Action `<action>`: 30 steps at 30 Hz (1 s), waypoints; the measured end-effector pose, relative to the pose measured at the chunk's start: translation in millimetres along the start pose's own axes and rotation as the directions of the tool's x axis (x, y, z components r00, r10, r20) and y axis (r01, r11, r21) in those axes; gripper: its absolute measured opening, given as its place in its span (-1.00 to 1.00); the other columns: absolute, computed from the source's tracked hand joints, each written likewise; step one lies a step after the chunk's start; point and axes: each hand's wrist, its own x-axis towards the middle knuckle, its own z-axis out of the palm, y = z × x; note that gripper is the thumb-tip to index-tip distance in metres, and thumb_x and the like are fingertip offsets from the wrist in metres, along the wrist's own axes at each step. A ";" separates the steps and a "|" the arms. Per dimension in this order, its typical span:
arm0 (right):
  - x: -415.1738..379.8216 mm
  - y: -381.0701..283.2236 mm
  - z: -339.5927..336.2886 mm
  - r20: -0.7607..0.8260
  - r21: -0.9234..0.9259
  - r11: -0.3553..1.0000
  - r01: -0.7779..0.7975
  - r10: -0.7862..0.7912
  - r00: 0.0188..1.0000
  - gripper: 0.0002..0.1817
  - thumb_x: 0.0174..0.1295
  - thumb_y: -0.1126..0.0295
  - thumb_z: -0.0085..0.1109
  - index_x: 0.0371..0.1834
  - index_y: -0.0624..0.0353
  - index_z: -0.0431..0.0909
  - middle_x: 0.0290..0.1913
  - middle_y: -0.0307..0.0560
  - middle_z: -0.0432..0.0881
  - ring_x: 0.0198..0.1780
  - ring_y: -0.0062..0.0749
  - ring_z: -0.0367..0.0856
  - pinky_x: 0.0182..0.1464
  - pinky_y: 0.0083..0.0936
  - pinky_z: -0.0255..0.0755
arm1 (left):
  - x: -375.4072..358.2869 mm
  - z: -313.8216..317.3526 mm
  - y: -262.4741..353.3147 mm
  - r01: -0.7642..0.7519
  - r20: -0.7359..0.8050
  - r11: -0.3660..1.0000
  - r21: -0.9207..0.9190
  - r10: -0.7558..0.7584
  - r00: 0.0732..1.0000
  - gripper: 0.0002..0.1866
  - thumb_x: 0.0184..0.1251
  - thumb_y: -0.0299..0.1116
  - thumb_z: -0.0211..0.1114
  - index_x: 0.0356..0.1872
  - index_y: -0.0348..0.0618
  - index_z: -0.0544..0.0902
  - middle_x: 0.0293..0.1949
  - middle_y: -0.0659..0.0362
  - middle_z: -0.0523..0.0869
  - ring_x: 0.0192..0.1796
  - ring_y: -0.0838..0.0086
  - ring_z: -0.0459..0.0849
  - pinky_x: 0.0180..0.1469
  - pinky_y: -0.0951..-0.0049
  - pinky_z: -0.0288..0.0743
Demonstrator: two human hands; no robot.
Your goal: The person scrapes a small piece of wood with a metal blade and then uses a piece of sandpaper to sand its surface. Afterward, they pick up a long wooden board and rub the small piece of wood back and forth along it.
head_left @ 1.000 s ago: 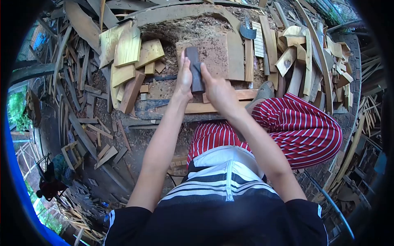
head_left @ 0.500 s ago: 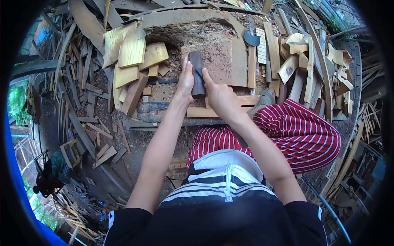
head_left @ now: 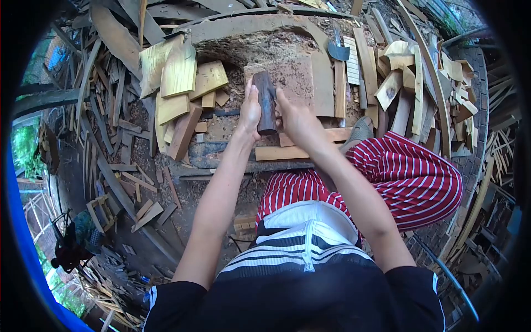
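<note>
A dark brown wooden block is held upright lengthwise between my two hands, above a worn wooden work surface. My left hand grips its left side, thumb near the upper end. On the right side, my right hand closes against the block, with its fingertips partly hidden. Behind the block lies a flat reddish-brown board with a rough, chipped face. Below the hands is a long pale wood strip.
Pale yellow wood offcuts are stacked left of the work surface. An adze-like tool with a dark curved blade lies to the right. More cut pieces are piled beyond it. My sandalled foot rests near the right end.
My right hand has shifted from the block's front face to its right side, uncovering more of the dark surface. The block has turned slightly. My left hand keeps its hold.
</note>
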 end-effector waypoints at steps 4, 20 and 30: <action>-17.7 -17.6 -9.8 0.144 -0.073 0.990 -0.122 0.131 0.981 -0.44 0.30 0.44 -0.03 0.40 0.20 0.22 -0.38 0.29 0.64 -0.35 0.20 0.65 -0.27 0.02 0.50 | -1.5 -1.3 0.9 -0.003 0.004 0.997 0.077 0.003 1.000 -0.52 0.62 -0.08 -0.40 0.49 0.28 -0.05 -0.12 0.08 0.57 -0.39 0.42 0.64 -0.44 0.40 0.65; -25.8 -17.0 -8.4 0.142 -0.136 0.986 -0.092 0.112 0.984 -0.44 0.29 0.48 -0.05 0.40 0.22 0.22 -0.38 0.37 0.62 -0.31 0.20 0.64 -0.24 0.03 0.48 | -5.5 10.6 -4.0 -0.132 -0.017 0.991 0.035 0.132 0.991 -0.51 0.62 -0.18 -0.29 0.50 0.17 -0.01 0.09 0.11 0.52 -0.10 0.46 0.61 -0.07 0.39 0.62; -26.8 -8.3 -4.6 0.114 -0.173 0.978 -0.114 0.135 0.984 -0.46 0.32 0.40 -0.03 0.40 0.19 0.23 -0.39 0.30 0.64 -0.34 0.17 0.65 -0.27 0.01 0.50 | 3.2 16.7 -17.4 -0.148 -0.073 0.983 0.108 0.156 0.985 -0.51 0.61 -0.19 -0.31 0.50 0.17 -0.02 0.23 0.09 0.42 0.10 0.39 0.56 0.13 0.34 0.54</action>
